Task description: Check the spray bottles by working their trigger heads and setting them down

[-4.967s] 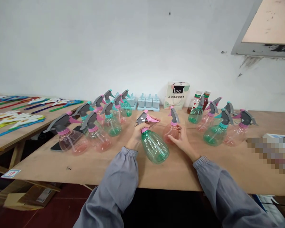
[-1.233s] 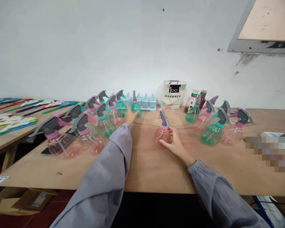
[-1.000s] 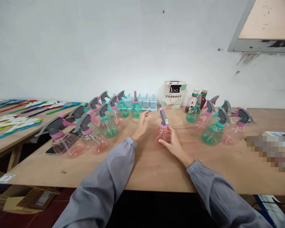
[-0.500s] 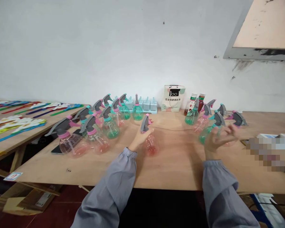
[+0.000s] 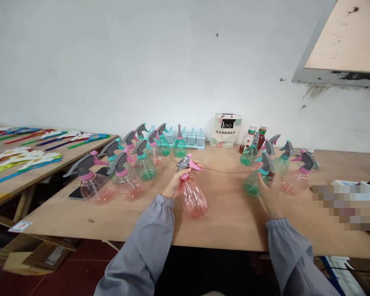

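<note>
My left hand is closed around the neck of a clear pink spray bottle with a grey and pink trigger head. This bottle tilts slightly, its base low over or on the table. At the right, my right hand has its fingers around the neck of a green spray bottle with a grey and teal head. Close beside that hand stand a pink spray bottle and another green spray bottle. To the left, several pink and green spray bottles form a group.
Along the wall are a light blue rack, a paper bag and two labelled bottles. A phone lies under the left group. On the right is a white power strip. Colourful flower-shaped items cover the left table.
My right hand has come down from a raised, spread pose onto a green spray bottle, which has shifted left. In my left hand, the pink bottle has come nearer and turned, its trigger now pointing right.
</note>
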Available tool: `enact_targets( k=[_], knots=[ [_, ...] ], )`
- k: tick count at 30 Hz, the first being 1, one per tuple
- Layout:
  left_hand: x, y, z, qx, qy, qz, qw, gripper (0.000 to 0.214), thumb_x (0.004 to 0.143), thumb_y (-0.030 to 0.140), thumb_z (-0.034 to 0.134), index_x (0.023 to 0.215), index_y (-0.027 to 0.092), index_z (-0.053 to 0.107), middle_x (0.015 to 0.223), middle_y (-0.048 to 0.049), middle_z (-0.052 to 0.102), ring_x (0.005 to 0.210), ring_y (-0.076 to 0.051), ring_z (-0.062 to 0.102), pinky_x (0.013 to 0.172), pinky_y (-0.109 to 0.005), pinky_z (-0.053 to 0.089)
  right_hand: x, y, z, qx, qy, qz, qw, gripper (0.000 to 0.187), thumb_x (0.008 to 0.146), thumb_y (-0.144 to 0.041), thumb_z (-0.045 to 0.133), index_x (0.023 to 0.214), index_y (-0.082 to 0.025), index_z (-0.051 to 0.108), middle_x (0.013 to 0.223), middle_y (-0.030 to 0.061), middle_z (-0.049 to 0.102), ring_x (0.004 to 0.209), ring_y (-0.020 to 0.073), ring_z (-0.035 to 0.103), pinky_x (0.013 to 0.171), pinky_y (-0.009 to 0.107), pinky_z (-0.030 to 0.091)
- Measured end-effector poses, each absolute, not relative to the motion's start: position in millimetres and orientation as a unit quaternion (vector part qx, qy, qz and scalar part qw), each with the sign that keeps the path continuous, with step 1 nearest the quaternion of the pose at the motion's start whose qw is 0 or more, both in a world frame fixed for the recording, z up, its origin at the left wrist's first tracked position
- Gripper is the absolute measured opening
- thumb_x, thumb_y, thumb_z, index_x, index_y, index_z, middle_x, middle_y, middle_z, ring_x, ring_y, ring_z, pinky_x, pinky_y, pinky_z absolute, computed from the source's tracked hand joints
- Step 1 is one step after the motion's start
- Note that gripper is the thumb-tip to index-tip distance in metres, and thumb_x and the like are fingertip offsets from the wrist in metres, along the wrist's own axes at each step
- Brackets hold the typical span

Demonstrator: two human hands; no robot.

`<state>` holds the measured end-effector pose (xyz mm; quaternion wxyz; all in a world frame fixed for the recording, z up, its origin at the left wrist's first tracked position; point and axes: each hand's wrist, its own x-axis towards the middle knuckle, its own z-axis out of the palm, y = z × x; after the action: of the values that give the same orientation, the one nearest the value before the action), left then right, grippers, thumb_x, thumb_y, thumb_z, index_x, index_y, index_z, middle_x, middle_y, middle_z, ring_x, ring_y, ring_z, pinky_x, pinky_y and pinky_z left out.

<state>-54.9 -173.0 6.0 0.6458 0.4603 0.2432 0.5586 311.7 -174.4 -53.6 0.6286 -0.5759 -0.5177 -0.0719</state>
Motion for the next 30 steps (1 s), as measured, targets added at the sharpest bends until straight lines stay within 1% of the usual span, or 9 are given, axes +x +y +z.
enact_targets(
  k=[6, 8, 10, 12, 14, 17, 21, 26, 30],
  knots=[
    [-56.2, -168.4, 10.1, 0.467, 0.249, 0.515, 0.674, 0.052, 0.064, 0.024, 0.071, 0.115, 0.016, 0.068, 0.111, -0.0124, 0.076, 0.108, -0.027, 0.071, 0.085, -0.033, 0.055, 254.6, -177.2, -52.8, -0.523, -0.583, -0.006, 0.622, 0.035, 0.086, -0.050, 0.063, 0.104, -0.022, 0.057, 0.095, 0.0051, 0.062, 0.090, 0.0233, 0.059, 0.088, 0.046, 0.049],
    [-55.7, -166.0, 11.6, 0.461, 0.269, 0.505, 0.678, 0.043, 0.063, 0.020, 0.072, 0.105, 0.016, 0.070, 0.104, -0.0106, 0.077, 0.102, -0.025, 0.072, 0.082, -0.031, 0.055, 240.7, -172.3, -55.6, -0.502, -0.597, 0.020, 0.625, 0.032, 0.087, -0.047, 0.063, 0.104, -0.022, 0.057, 0.096, 0.0050, 0.061, 0.091, 0.0226, 0.059, 0.089, 0.045, 0.049],
    [-54.8, -163.1, 12.6, 0.446, 0.292, 0.506, 0.678, 0.031, 0.058, 0.016, 0.069, 0.089, 0.015, 0.070, 0.090, -0.0083, 0.076, 0.090, -0.023, 0.073, 0.072, -0.029, 0.055, 230.0, -168.8, -59.0, -0.493, -0.599, 0.039, 0.630, 0.030, 0.088, -0.045, 0.062, 0.106, -0.022, 0.056, 0.098, 0.0054, 0.061, 0.094, 0.0226, 0.059, 0.091, 0.045, 0.049],
    [-54.2, -160.3, 13.4, 0.425, 0.304, 0.522, 0.674, 0.022, 0.053, 0.013, 0.063, 0.075, 0.016, 0.066, 0.075, -0.0052, 0.072, 0.077, -0.021, 0.071, 0.063, -0.027, 0.053, 223.0, -167.4, -62.1, -0.491, -0.596, 0.047, 0.633, 0.029, 0.088, -0.044, 0.062, 0.107, -0.023, 0.056, 0.100, 0.0056, 0.060, 0.096, 0.0230, 0.059, 0.092, 0.046, 0.048],
    [-54.5, -158.3, 14.3, 0.413, 0.311, 0.539, 0.665, 0.018, 0.050, 0.013, 0.059, 0.068, 0.016, 0.061, 0.066, -0.0030, 0.067, 0.071, -0.019, 0.068, 0.059, -0.027, 0.051, 219.5, -167.4, -64.3, -0.487, -0.598, 0.051, 0.635, 0.029, 0.088, -0.043, 0.063, 0.108, -0.024, 0.057, 0.099, 0.0053, 0.060, 0.096, 0.0235, 0.059, 0.092, 0.046, 0.049],
    [-55.2, -158.5, 15.0, 0.416, 0.312, 0.533, 0.667, 0.022, 0.050, 0.015, 0.059, 0.072, 0.016, 0.061, 0.071, -0.0047, 0.068, 0.079, -0.023, 0.070, 0.063, -0.029, 0.053, 218.6, -168.6, -65.8, -0.480, -0.600, 0.058, 0.638, 0.028, 0.087, -0.041, 0.064, 0.108, -0.024, 0.057, 0.099, 0.0052, 0.061, 0.096, 0.0246, 0.060, 0.091, 0.047, 0.049],
    [-53.3, -161.1, 12.0, 0.417, 0.300, 0.518, 0.684, 0.028, 0.052, 0.017, 0.057, 0.080, 0.017, 0.062, 0.080, -0.0074, 0.070, 0.099, -0.030, 0.070, 0.078, -0.039, 0.057, 218.7, -172.4, -65.3, -0.486, -0.596, 0.067, 0.635, 0.028, 0.088, -0.041, 0.064, 0.111, -0.026, 0.057, 0.102, 0.0057, 0.062, 0.099, 0.0256, 0.061, 0.092, 0.047, 0.049],
    [-51.1, -160.1, 8.8, 0.393, 0.297, 0.535, 0.687, 0.019, 0.047, 0.018, 0.053, 0.065, 0.018, 0.056, 0.066, -0.0064, 0.062, 0.093, -0.029, 0.070, 0.082, -0.041, 0.058, 217.0, -178.7, -61.8, -0.488, -0.598, 0.097, 0.628, 0.028, 0.089, -0.041, 0.064, 0.113, -0.026, 0.059, 0.103, 0.0061, 0.063, 0.100, 0.0254, 0.062, 0.092, 0.047, 0.050],
    [-49.4, -162.4, 10.4, 0.400, 0.282, 0.527, 0.695, 0.023, 0.050, 0.019, 0.054, 0.072, 0.017, 0.059, 0.076, -0.0093, 0.068, 0.099, -0.032, 0.070, 0.091, -0.047, 0.056, 216.9, -179.8, -59.1, -0.484, -0.603, 0.104, 0.626, 0.031, 0.088, -0.043, 0.064, 0.114, -0.025, 0.059, 0.102, 0.0061, 0.064, 0.098, 0.0249, 0.063, 0.091, 0.047, 0.052]
  ],
)
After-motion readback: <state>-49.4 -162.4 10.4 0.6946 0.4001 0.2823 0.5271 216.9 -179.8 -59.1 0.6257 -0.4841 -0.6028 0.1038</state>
